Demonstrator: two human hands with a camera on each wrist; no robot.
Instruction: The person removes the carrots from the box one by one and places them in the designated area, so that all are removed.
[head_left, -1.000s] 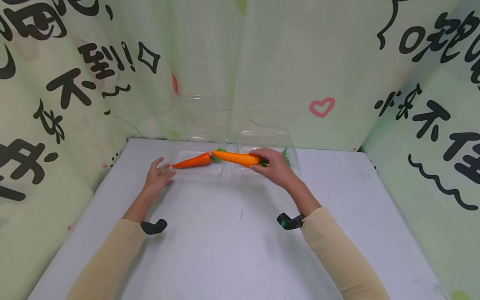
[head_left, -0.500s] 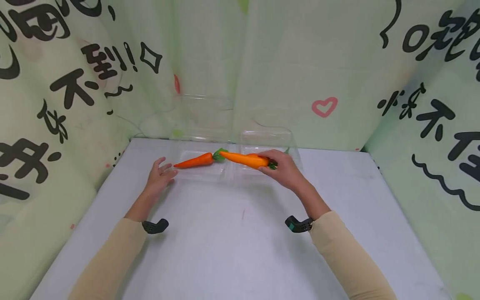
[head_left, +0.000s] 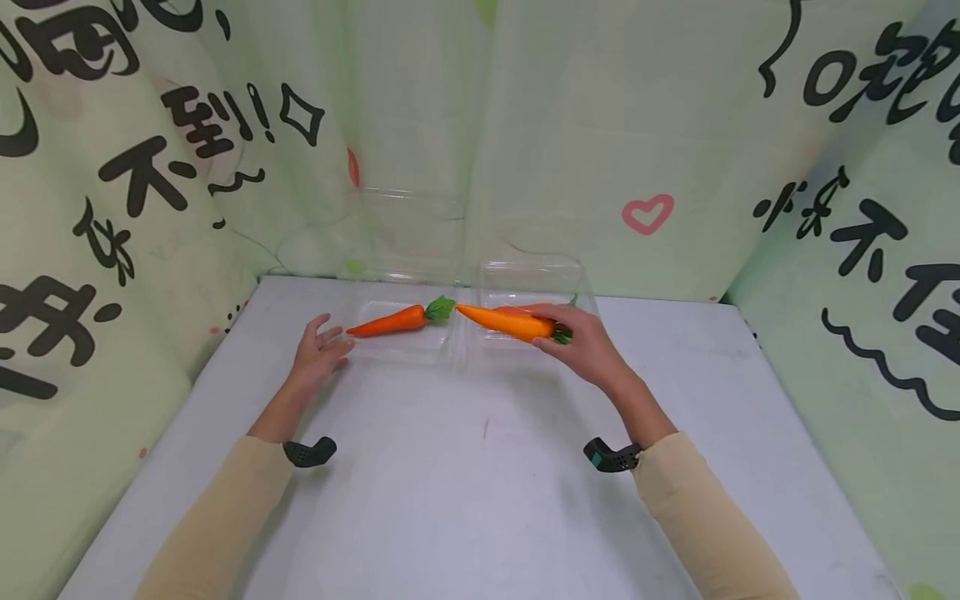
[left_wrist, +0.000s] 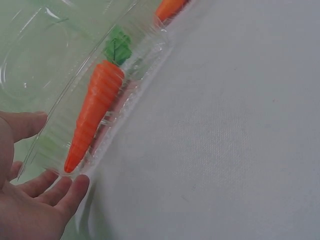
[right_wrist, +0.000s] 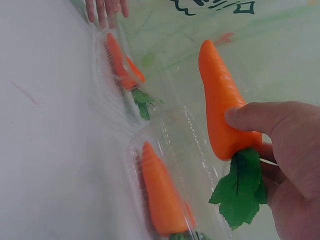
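Observation:
My right hand [head_left: 588, 346] grips an orange toy carrot [head_left: 498, 321] near its green leafy top, thumb on one side, with the tip pointing left. The carrot is held above the right clear plastic box [head_left: 534, 271], which has its lid raised. Inside that box lies another carrot [right_wrist: 162, 195], partly hidden by my hand in the head view. A redder carrot [head_left: 390, 322] rests in the left clear box [left_wrist: 159, 52], leaves toward the right. At this box's left end is my left hand [head_left: 318, 358], its fingers spread and loosely bent, fingertips at the plastic edge.
Both boxes stand side by side near the back edge of a white table [head_left: 480, 500]. Their transparent lids lean up against a pale green curtain [head_left: 555, 142] printed with dark writing. The curtain encloses the back and both sides.
My right hand has moved right and slightly nearer with the carrot, whose tip has come away from above the left carrot's leaves. The left hand stays at the left box.

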